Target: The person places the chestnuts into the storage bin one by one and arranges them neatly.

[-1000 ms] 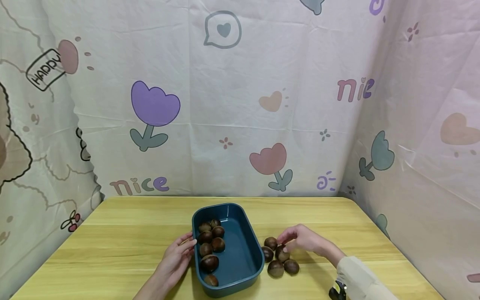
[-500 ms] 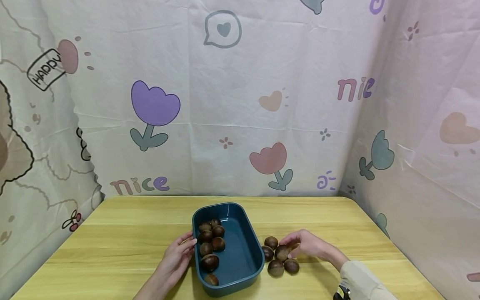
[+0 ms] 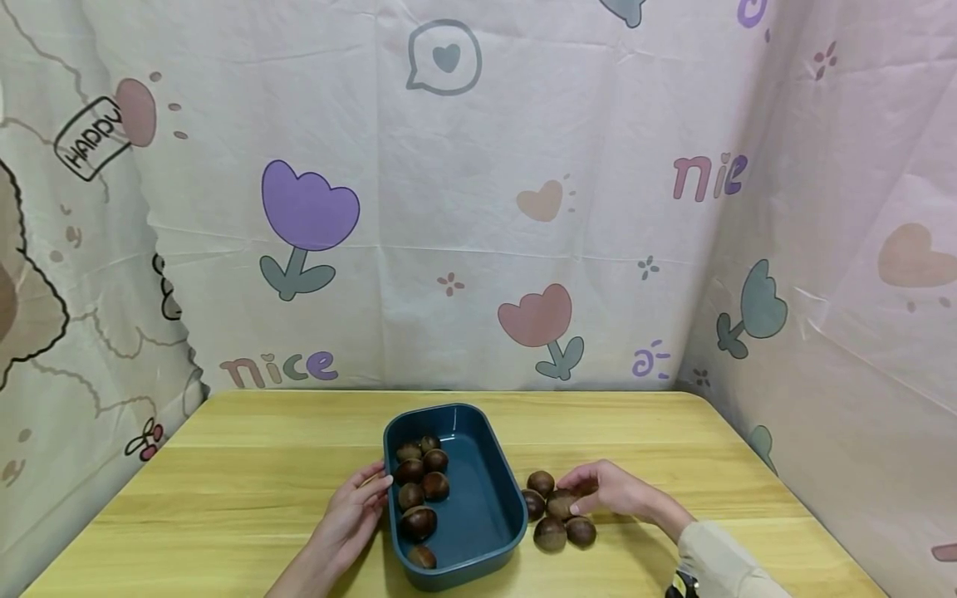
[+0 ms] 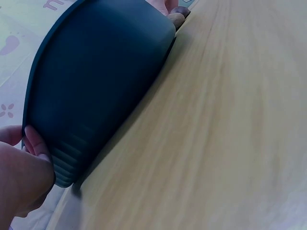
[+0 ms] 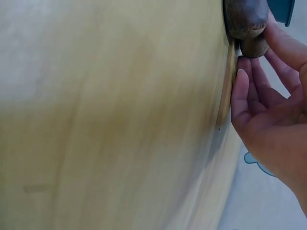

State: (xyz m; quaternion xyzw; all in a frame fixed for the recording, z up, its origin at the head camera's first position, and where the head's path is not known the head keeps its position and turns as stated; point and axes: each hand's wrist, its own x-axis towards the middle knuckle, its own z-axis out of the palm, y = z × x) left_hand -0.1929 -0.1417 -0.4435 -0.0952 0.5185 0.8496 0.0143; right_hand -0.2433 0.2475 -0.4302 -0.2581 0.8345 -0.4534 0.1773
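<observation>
A deep teal rectangular dish [image 3: 474,498] stands on the table, with several brown chestnuts [image 3: 418,523] along its left side. My left hand [image 3: 351,512] holds the dish's left rim between thumb and fingers; the left wrist view shows fingers [image 4: 37,141] against the outer wall. Right of the dish, a small cluster of chestnuts [image 3: 550,534] lies on the wood. My right hand [image 3: 615,487] has its thumb and forefinger around the cluster's middle chestnut [image 3: 560,505]. In the right wrist view, chestnuts [image 5: 247,18] overlap at the fingertips, so the contact is partly hidden.
The pale wooden table [image 3: 284,465] reaches back to a hanging cloth [image 3: 449,208] printed with flowers and words. More printed cloth [image 3: 845,374] hangs along the right side. The dish's right wall stands close beside the loose chestnuts.
My right hand has shifted slightly right and nearer to me, its fingers staying at the middle chestnut, which has turned a little. The left hand and the dish have kept their place.
</observation>
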